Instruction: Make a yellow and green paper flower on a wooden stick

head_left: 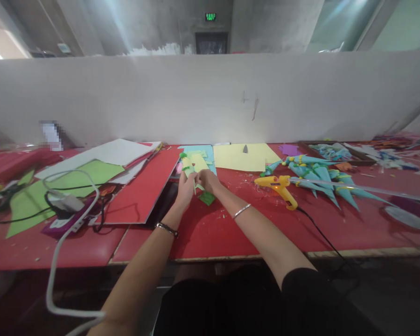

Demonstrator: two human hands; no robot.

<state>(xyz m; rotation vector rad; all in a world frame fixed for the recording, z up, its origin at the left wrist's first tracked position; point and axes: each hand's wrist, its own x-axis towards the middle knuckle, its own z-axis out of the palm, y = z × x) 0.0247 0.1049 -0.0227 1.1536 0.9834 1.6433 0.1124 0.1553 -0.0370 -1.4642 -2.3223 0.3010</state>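
At the middle of the table my left hand (185, 187) and my right hand (208, 180) meet, with their fingers closed. Between them is a pale yellow-green paper piece (187, 163) with bright green trim at its upper end. My left fingers grip its lower part; my right fingers pinch close beside, and what exactly they hold is hidden. A dark green paper piece (206, 198) lies just below the hands. Behind them are loose light-green paper strips (199, 154) on a light-blue sheet (210, 164).
To the right lies a yellow glue gun (276, 186) with a clear glue stick and black cord. Beyond it are several blue paper cones (322, 179) and a tray (362, 161). Red board (140, 191), green sheets (101, 172) and a purple power strip (68, 219) occupy the left.
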